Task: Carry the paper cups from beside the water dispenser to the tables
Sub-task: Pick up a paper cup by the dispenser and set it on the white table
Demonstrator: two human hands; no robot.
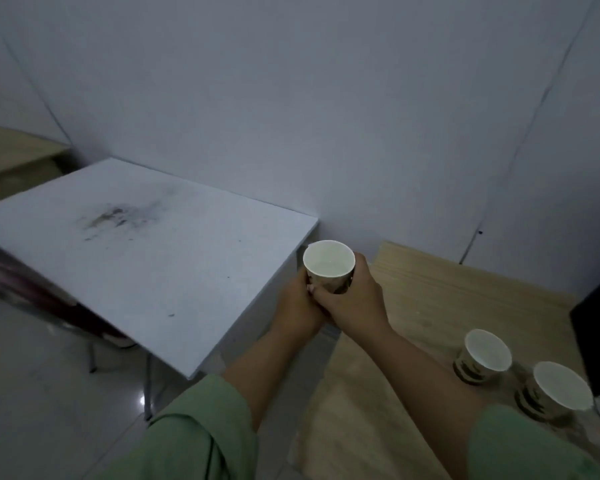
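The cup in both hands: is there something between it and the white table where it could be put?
Nothing visible is in the way. The cup, held by the left hand and right hand, is just past the right edge of the white table. The near tabletop shows only dark smudges.

The paper cup (pixel 329 266) in my left hand (pixel 300 308) and right hand (pixel 352 299) has a smooth matt white inside and a brown printed outside. The white table (pixel 136 251) looks matt and smudged with dark marks. The wooden counter (pixel 430 306) shows pale, unvarnished grain. My sleeves (pixel 194 441) are soft green cloth. The floor (pixel 49 393) tiles are glossy.
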